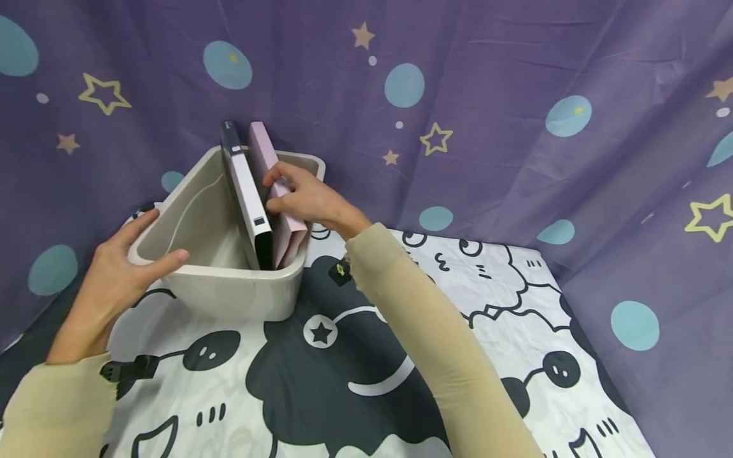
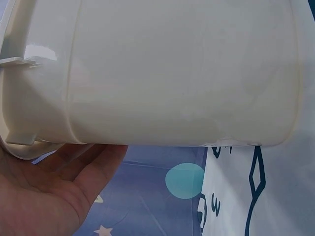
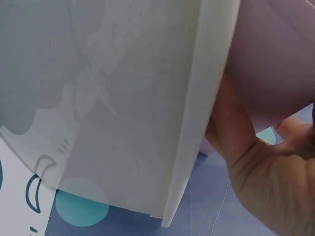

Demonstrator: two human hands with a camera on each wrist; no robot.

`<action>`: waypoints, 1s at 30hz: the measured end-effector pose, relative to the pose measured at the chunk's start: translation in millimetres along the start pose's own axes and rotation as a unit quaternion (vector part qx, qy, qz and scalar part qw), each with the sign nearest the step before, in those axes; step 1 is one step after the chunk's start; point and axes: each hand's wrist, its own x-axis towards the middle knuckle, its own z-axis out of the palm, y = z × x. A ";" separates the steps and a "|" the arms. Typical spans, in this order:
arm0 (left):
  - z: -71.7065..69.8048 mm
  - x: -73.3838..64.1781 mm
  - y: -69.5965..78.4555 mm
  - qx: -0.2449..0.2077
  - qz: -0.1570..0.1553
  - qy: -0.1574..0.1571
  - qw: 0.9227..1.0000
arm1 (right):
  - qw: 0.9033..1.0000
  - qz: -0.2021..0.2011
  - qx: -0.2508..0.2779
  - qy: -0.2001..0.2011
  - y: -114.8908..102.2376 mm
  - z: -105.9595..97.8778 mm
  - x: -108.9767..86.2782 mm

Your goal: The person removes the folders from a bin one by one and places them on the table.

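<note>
You have 2 hands on the job at an open beige plastic bin (image 1: 229,294), which stands on a black-and-white cartoon-print sheet (image 1: 366,375) near the purple star-patterned curtain (image 1: 492,57). Your left hand (image 1: 117,273) grips the bin's near left corner: thumb laid over the front rim, fingers spread along the outside; the left wrist view shows them reaching past the wall's edge, palm facing the bin. Your right hand (image 1: 312,197) reaches over the right side and pinches a slim pink case (image 1: 265,149), fingertips bent over its narrow edge; in the right wrist view, part of the hand sits between the case and the bin rim, with more fingers on the other side. The pink case stands on edge inside the bin, toward the right wall, its far end poking above the back rim. A slim black-and-white box (image 1: 246,191) stands on edge just left of it, tilted too, far end also above the rim. Lower parts of both are hidden by the front wall. You wear beige sleeves (image 1: 441,331), with 1 small black device (image 1: 132,369) at your left wrist and 1 more at your right.
</note>
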 end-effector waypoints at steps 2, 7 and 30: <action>-0.4 -0.7 -0.5 -0.002 -0.002 -0.003 1.000 | 1.000 0.005 0.001 -0.001 1.4 0.2 -1.2; 0.0 -1.4 0.0 -0.006 0.000 -0.005 1.000 | 1.000 0.021 -0.011 0.006 5.0 -0.4 -4.1; -0.4 -2.4 -0.7 0.005 -0.001 0.012 1.000 | 0.998 -0.019 0.043 0.038 12.9 7.0 -5.5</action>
